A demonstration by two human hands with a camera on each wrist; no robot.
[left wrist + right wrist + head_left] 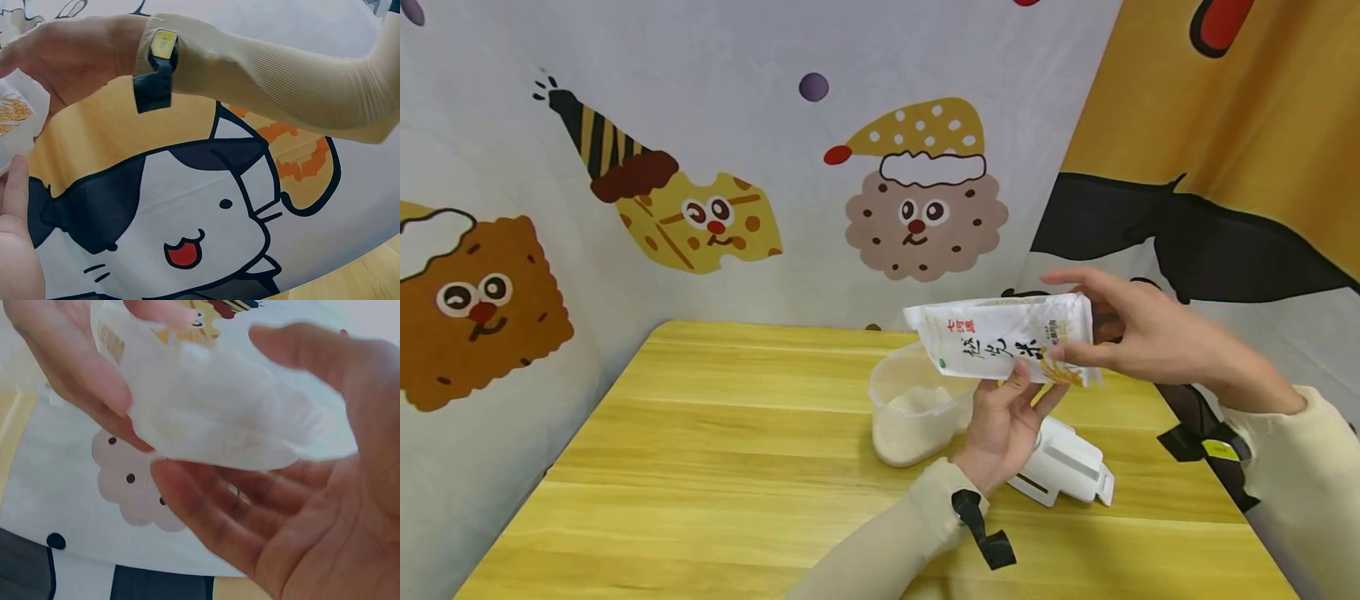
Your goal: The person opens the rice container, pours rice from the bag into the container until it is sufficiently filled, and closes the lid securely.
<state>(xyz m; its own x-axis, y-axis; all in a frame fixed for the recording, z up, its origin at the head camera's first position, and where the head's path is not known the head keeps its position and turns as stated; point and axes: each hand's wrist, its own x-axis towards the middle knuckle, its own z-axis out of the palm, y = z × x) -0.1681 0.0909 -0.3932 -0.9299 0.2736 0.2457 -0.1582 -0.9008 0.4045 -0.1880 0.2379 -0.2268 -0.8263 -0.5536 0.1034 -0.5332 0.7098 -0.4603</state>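
A white rice bag (981,337) with printed characters lies nearly level in the air, its left end over a clear plastic container (886,383). White rice (910,433) shows through the container's wall. My left hand (1000,429) grips the bag from below, thumb against its printed front. At the bag's right end, my right hand (1150,329) has thumb and fingers spread loosely around it, one finger raised above the top edge. The right wrist view shows the bag's crumpled end (219,412) between the right thumb and fingers, with the left hand (69,362) on the far side.
A white plastic lid-like part (1067,467) lies on the wooden table (722,467), right of the container and partly behind my left wrist. A cartoon-printed cloth (812,250) hangs behind the table. Dark straps (985,533) hang from my wrists.
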